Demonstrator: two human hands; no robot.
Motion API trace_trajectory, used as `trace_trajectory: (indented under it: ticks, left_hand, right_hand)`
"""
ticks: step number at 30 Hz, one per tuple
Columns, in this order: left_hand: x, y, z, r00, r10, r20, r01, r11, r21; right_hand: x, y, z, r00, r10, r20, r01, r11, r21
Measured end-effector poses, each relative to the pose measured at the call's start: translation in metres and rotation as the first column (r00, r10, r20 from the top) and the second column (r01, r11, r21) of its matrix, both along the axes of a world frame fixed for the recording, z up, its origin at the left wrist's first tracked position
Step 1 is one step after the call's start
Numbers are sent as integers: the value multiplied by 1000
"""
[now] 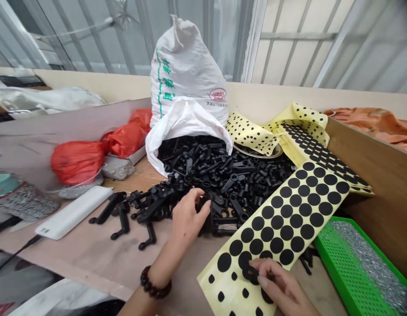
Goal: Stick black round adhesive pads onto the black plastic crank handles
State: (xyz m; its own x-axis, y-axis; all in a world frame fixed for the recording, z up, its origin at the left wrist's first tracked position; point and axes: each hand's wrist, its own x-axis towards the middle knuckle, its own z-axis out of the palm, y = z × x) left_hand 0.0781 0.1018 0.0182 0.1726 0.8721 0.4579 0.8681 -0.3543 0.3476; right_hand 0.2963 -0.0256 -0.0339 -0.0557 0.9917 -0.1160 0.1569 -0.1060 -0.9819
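My left hand (187, 216), with a dark bead bracelet at the wrist, is at the front of a heap of black plastic crank handles (186, 175). Its thumb and forefinger curve around a dark crank handle (207, 221), partly hidden by the hand. Lower right, my right hand (282, 285) pinches a black round sticker (251, 273), which looks bent up from the pale yellow backing sheet (229, 289). Rows of round black stickers cover most of the sheet; its near end shows bare backing with small black dots. The sheet lies slanted against the heap's right side.
The heap spills from a white woven sack (190, 74). A green basket (351, 272) of small silvery pieces stands right, beside a brown board (381, 202). More sticker sheets (322, 151) lie behind. Red bags (78, 162) and a white power bank-like box (74, 213) are left.
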Motion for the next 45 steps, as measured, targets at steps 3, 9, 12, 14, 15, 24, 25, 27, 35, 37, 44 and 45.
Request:
trace_trajectory:
  ticks: [3, 9, 12, 14, 15, 24, 25, 27, 35, 37, 44, 45]
  left_hand:
    - [-6, -24, 0, 989, -146, -8, 146, 989, 12]
    - [6, -80, -37, 915, -397, -73, 372, 899, -230]
    - [8, -82, -46, 931, -365, 13, 349, 878, -326]
    - [7, -76, -43, 937, -331, 107, 347, 861, -373]
    - [7, -72, -40, 935, -315, 164, 355, 847, -395]
    - [18, -63, -36, 673, -112, 731, 686, 463, -561]
    - [20, -65, -36, 628, -3, 778, 713, 405, -573]
    - [22, -67, -34, 563, 160, 811, 743, 332, -581]
    - [18, -65, -24, 615, 184, 766, 708, 297, -640]
    - [19, -65, -24, 611, 191, 768, 709, 298, -639]
    - [20, -68, -21, 630, 163, 759, 703, 296, -647]
    - [20, -69, -21, 637, 157, 755, 699, 295, -651]
  right_hand:
    - [3, -1, 0, 999, -7, 31, 7, 1000, -8]
    - [31, -4, -23, 996, 51, 77, -40, 989, -141]
    - [42, 1, -33, 998, 54, 12, -50, 975, -218]
    - [43, 4, -28, 999, 42, -27, -47, 978, -205]
    - [41, 5, -21, 999, 28, -36, -34, 983, -181]
    - [8, 12, 27, 981, 28, -191, -44, 996, -82]
    - [5, 13, 28, 977, 43, -210, -64, 993, -95]
    - [0, 14, 30, 968, 67, -241, -99, 987, -123]
    - [-4, 18, 32, 962, 117, -246, -148, 983, -109]
    - [-5, 19, 31, 967, 128, -221, -153, 983, -98]
    - [-5, 18, 32, 972, 137, -190, -159, 982, -104]
    - [-5, 18, 32, 973, 137, -185, -159, 982, -105]
